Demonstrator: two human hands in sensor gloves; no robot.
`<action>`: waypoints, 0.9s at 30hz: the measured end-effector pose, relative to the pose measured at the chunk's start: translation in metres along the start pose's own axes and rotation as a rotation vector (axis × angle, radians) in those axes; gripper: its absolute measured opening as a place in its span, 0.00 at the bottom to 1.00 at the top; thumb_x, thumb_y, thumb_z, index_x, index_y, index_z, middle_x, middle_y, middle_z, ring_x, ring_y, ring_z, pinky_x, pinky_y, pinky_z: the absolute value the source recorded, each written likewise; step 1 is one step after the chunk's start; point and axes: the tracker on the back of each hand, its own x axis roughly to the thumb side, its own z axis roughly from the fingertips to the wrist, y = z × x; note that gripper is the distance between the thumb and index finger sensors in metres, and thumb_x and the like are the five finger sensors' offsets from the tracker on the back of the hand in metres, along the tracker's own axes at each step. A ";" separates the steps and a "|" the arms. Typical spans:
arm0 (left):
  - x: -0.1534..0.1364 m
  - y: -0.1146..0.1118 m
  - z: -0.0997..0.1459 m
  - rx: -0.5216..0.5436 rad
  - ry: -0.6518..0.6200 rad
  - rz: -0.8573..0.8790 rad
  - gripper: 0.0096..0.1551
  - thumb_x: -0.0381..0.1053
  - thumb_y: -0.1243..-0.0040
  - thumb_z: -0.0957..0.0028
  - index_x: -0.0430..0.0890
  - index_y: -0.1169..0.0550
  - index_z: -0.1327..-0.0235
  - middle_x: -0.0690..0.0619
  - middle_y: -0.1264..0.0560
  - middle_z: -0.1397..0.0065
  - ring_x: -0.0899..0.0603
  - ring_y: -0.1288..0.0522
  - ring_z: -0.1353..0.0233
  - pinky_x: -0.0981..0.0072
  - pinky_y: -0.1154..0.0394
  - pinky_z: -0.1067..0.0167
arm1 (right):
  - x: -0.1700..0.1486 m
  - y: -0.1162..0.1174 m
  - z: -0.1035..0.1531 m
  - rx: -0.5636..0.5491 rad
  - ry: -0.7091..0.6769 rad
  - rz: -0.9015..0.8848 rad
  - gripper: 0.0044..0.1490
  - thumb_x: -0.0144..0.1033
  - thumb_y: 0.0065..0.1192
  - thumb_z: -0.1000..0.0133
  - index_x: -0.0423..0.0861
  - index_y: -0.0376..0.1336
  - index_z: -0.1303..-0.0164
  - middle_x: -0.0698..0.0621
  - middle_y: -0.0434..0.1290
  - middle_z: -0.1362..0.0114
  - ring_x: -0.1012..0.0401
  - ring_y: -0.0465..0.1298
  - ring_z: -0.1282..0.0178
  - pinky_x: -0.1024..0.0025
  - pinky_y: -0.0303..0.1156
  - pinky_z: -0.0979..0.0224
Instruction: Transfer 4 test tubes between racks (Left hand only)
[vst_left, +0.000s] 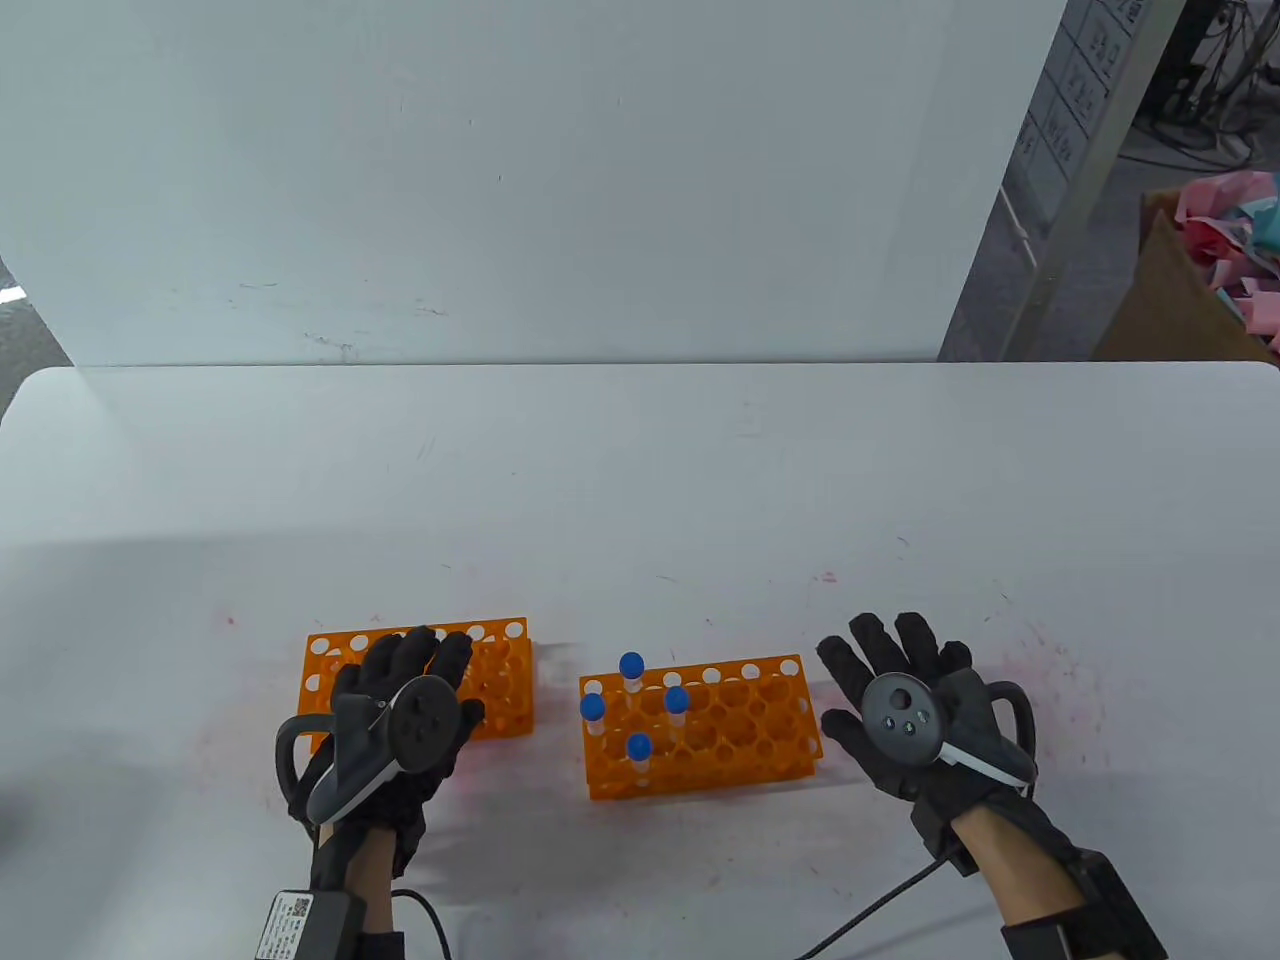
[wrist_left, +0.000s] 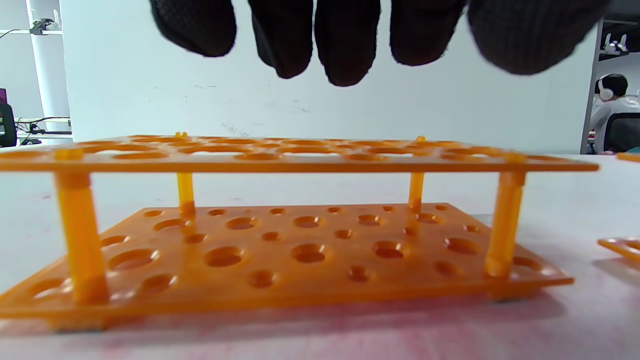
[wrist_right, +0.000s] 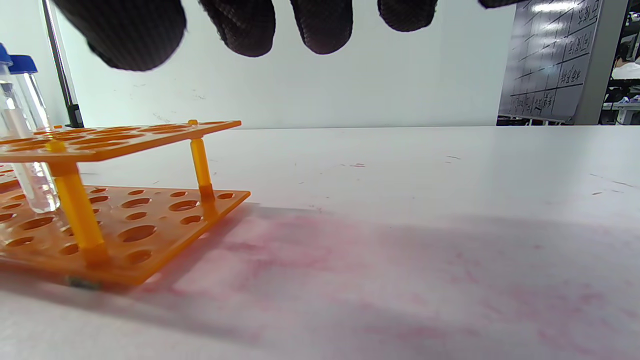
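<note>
Two orange racks stand near the table's front edge. The left rack (vst_left: 490, 670) holds no tubes; it fills the left wrist view (wrist_left: 300, 250). The right rack (vst_left: 740, 725) holds several clear tubes with blue caps (vst_left: 631, 664) in its left part; two of them show at the left edge of the right wrist view (wrist_right: 25, 125). My left hand (vst_left: 410, 665) is flat and open over the left rack, holding nothing. My right hand (vst_left: 890, 660) is open, fingers spread, just right of the right rack, holding nothing.
A white wall panel (vst_left: 500, 180) stands behind the table. A cardboard box with pink scraps (vst_left: 1200, 280) sits off the table at the far right. The table's surface has faint pink stains around the racks (wrist_right: 400, 260).
</note>
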 end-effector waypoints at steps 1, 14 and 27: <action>0.001 0.001 0.000 0.011 -0.005 0.003 0.40 0.67 0.46 0.50 0.62 0.37 0.22 0.51 0.35 0.15 0.37 0.35 0.17 0.34 0.34 0.27 | 0.000 0.000 0.000 0.003 0.001 -0.004 0.43 0.59 0.48 0.42 0.55 0.44 0.18 0.43 0.44 0.11 0.32 0.44 0.17 0.22 0.44 0.27; 0.026 0.017 0.013 0.147 -0.115 0.075 0.39 0.66 0.45 0.50 0.59 0.36 0.23 0.52 0.31 0.18 0.38 0.31 0.19 0.36 0.32 0.28 | -0.001 -0.002 0.001 0.010 -0.004 -0.023 0.43 0.59 0.48 0.42 0.54 0.46 0.18 0.43 0.45 0.11 0.33 0.45 0.17 0.23 0.45 0.27; 0.069 0.017 0.017 0.177 -0.289 0.150 0.35 0.64 0.41 0.52 0.62 0.36 0.29 0.55 0.28 0.23 0.41 0.28 0.23 0.38 0.31 0.29 | -0.001 -0.001 0.001 0.030 -0.003 -0.032 0.44 0.59 0.48 0.42 0.53 0.45 0.18 0.43 0.46 0.11 0.33 0.46 0.17 0.23 0.46 0.27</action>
